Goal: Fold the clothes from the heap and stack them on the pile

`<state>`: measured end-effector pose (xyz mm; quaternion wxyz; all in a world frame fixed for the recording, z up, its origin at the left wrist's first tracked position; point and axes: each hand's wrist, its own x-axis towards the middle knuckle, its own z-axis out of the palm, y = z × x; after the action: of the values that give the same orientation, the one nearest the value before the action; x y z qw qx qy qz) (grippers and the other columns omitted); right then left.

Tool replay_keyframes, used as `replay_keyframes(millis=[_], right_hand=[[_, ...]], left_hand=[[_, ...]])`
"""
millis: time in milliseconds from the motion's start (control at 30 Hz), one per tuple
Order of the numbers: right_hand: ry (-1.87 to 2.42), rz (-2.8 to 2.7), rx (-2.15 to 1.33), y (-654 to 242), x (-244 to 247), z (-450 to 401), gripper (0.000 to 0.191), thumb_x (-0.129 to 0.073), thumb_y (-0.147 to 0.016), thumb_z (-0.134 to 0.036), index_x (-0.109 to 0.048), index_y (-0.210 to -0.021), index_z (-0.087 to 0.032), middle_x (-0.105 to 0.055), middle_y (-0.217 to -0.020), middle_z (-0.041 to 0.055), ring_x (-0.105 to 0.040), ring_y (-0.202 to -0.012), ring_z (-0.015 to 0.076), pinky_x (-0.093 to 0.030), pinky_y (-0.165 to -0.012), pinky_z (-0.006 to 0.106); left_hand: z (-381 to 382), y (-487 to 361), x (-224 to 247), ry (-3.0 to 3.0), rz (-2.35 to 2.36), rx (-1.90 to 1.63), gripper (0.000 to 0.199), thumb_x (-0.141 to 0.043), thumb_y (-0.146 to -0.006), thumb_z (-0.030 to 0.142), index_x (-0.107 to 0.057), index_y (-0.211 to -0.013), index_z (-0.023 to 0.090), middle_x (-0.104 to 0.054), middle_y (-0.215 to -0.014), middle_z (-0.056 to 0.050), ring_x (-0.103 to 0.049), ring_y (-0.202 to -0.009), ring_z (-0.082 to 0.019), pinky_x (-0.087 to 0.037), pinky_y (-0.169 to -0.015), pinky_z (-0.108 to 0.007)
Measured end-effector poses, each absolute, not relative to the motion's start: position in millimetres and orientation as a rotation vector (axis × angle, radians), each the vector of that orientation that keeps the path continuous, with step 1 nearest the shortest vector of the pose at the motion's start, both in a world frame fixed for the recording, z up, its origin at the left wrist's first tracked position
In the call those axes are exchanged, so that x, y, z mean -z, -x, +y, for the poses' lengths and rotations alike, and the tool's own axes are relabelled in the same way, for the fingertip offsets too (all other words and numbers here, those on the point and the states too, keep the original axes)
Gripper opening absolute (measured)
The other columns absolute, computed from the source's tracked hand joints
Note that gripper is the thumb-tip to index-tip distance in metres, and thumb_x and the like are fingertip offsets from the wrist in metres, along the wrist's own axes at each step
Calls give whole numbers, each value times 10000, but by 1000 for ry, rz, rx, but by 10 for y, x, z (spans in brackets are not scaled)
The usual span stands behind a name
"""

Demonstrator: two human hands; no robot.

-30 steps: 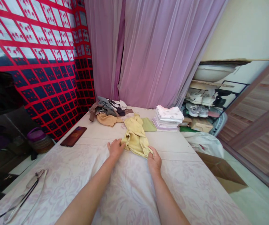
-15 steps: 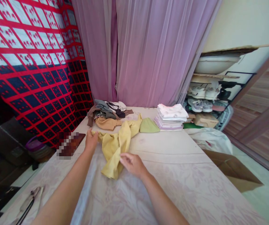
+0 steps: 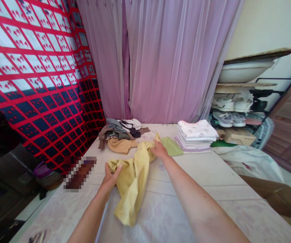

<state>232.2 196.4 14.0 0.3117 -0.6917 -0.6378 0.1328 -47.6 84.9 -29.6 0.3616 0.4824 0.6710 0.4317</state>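
Note:
A crumpled yellow garment (image 3: 135,182) lies across the bed, one part hanging toward me; its kind is hard to tell from the folds. At its left end, my left hand (image 3: 110,177) is closed on the fabric, thumb on top. My right hand (image 3: 160,150) reaches to the far right end and pinches the cloth there, its fingertips partly hidden. Just beyond that hand lies a green folded cloth (image 3: 171,146). Behind the garment is a heap of clothes (image 3: 121,130), with an orange-tan piece (image 3: 121,145) at its front.
A stack of folded white cloths (image 3: 197,135) stands at the bed's back right. Purple curtains (image 3: 173,67) hang behind. To the right are a shoe rack (image 3: 236,109) and a cardboard box (image 3: 274,195). A blurred-out flat object (image 3: 81,173) lies by the left edge.
My right hand has moved from the garment's near part to its far right end. My left hand has shifted slightly right and nearer, still holding the left end. The view has tilted up.

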Motion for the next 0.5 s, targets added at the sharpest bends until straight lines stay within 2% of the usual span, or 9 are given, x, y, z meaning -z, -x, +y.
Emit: replay_keyframes(millis=[67, 133, 233, 300, 367, 433, 500], right_hand=[[1806, -1728, -370, -2275, -161, 2023, 278, -627, -653, -187, -702, -921, -202, -692, -933, 75, -637, -876, 228, -463, -757, 292], [1767, -1756, -351, -2277, -245, 2017, 166, -591, -672, -158, -700, -787, -205, -691, -828, 56, -634, -846, 218, -456, -752, 280], [1675, -1729, -244, -2381, -420, 1824, 259, -473, -768, -167, -681, -918, -203, -680, -976, 64, -587, -990, 201, -430, -857, 281], [1544, -1621, -112, -2486, -472, 1551, 320, -401, -807, -188, -650, -1008, -189, -661, -1039, 81, -562, -1022, 202, -427, -889, 302], [1437, -1512, -17, -2586, -410, 1198, 344, -394, -800, -209, -624, -1055, -199, -642, -1074, 83, -562, -1011, 208, -451, -864, 314], [1467, -1519, -4, -2673, -238, 844, 374, -404, -780, -205, -596, -1101, -211, -620, -1122, 84, -561, -1027, 211, -469, -824, 305], [1612, -1578, -45, -2763, -19, 570, 418, -427, -741, -185, -578, -1128, -230, -614, -1134, 69, -582, -984, 210, -475, -753, 289]], left_hand=[[874, 426, 273, -1272, 1737, -1082, 1007, -610, -790, 501, 39, -1492, 184, -398, -1446, -173, -538, -1204, -251, -522, -874, -341], [933, 377, 201, -1321, 1805, -1065, 1001, -635, -780, 389, 44, -1494, 213, -417, -1439, -149, -553, -1183, -262, -522, -871, -353], [1141, 372, -57, -1361, 1861, -1141, 900, -576, -764, 187, -57, -1493, 275, -496, -1387, -97, -605, -1103, -263, -521, -853, -365], [1369, 420, -317, -1388, 1835, -1330, 886, -574, -730, 129, -139, -1484, 294, -519, -1369, -72, -594, -1116, -253, -512, -869, -348], [1635, 475, -584, -1451, 1794, -1412, 884, -585, -706, 104, -186, -1475, 279, -546, -1338, -72, -601, -1100, -243, -510, -873, -337], [1874, 496, -781, -1565, 1827, -1341, 913, -610, -685, 104, -180, -1476, 256, -553, -1323, -94, -596, -1103, -256, -502, -887, -364], [2014, 460, -847, -1679, 1958, -1257, 956, -656, -663, 139, -161, -1480, 165, -525, -1332, -162, -537, -1176, -306, -454, -952, -424]])
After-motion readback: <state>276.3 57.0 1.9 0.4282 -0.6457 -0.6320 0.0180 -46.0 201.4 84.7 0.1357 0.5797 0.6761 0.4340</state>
